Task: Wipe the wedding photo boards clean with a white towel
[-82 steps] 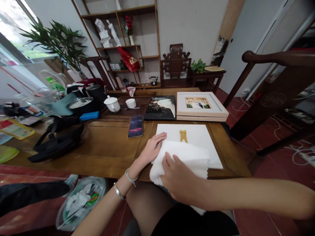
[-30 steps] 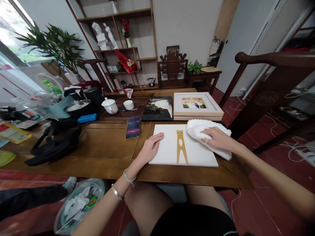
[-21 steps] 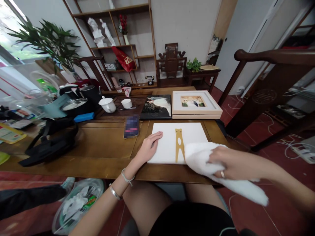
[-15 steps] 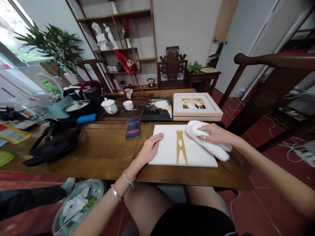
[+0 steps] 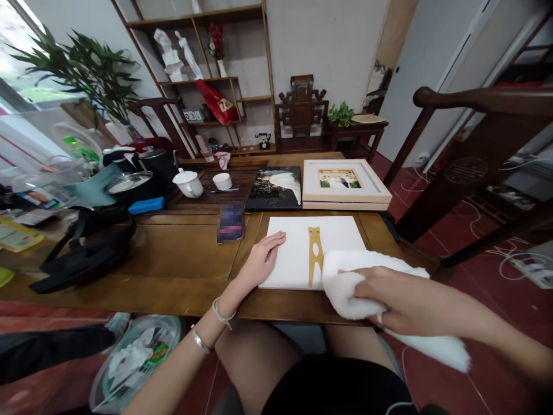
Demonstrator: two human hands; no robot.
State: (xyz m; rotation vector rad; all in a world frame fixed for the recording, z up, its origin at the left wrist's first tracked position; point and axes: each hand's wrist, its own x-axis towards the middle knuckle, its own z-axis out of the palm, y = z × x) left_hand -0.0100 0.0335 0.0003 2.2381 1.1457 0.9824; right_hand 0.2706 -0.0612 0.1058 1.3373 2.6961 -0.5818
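A white board (image 5: 294,253) lies flat on the wooden table, with a gold long-legged figure (image 5: 315,248) on its face. My left hand (image 5: 264,257) rests flat on the board's left edge, fingers stretched out and holding nothing. In my right hand (image 5: 384,291) is a bunched white towel (image 5: 345,282); it covers the board's lower right corner and one leg of the figure. The towel's loose end hangs past the table's front edge.
Behind the board lie a dark photo panel (image 5: 276,187) and stacked white picture frames (image 5: 345,184). A pixelated dark packet (image 5: 230,222), a white teapot (image 5: 189,183), a cup (image 5: 222,181) and a black bag (image 5: 82,248) are leftward. A bin (image 5: 138,363) stands below.
My right hand has brought the towel from the board's upper right down to its lower right corner, nearer to me. My left hand has stayed on the left edge.
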